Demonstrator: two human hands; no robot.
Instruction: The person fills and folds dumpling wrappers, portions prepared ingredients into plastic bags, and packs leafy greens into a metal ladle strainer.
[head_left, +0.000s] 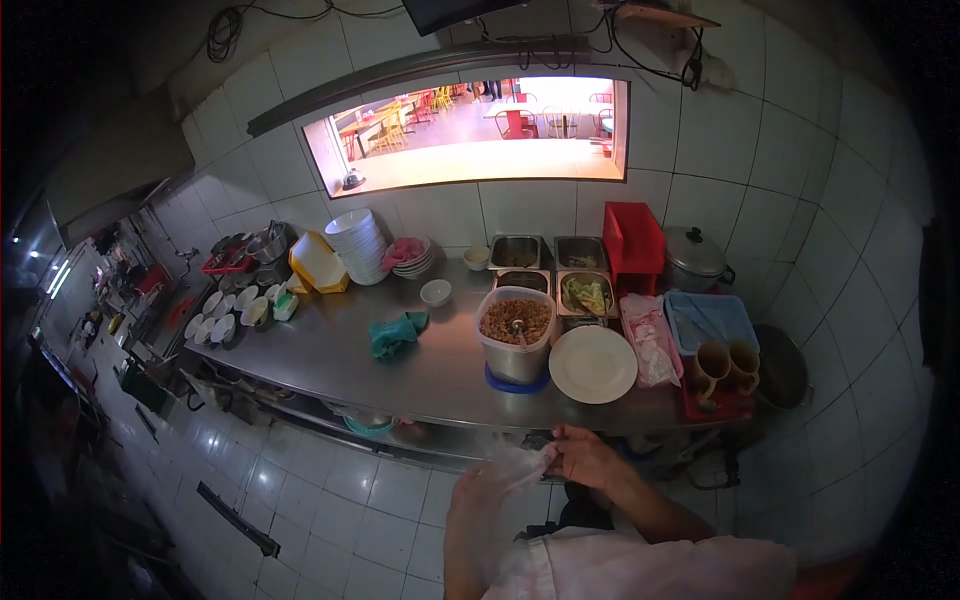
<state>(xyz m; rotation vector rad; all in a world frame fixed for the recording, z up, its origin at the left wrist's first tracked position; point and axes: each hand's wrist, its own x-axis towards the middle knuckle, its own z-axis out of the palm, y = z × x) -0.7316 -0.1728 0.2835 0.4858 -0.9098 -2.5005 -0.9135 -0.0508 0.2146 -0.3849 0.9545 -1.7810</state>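
Note:
Before my waist, my right hand (589, 459) pinches the edge of a thin, clear plastic sheet, bag or glove (517, 466); which one is hard to tell. The plastic covers part of my left hand (474, 487), whose fingers are blurred behind it. Both hands are in front of the steel counter's near edge. On the counter beyond them stands a clear plastic tub (517, 356) of brown minced food with a spoon handle sticking out, set on a blue lid (516, 384). Beside the tub lies a large white plate (593, 364).
Steel food pans (586, 294), a red bin (634, 240) and a lidded pot (694, 255) line the wall. Mugs (712, 361) stand at the right beside a blue tray (709, 311). Leftward are a green cloth (397, 335), stacked bowls (356, 247) and small bowls (223, 328).

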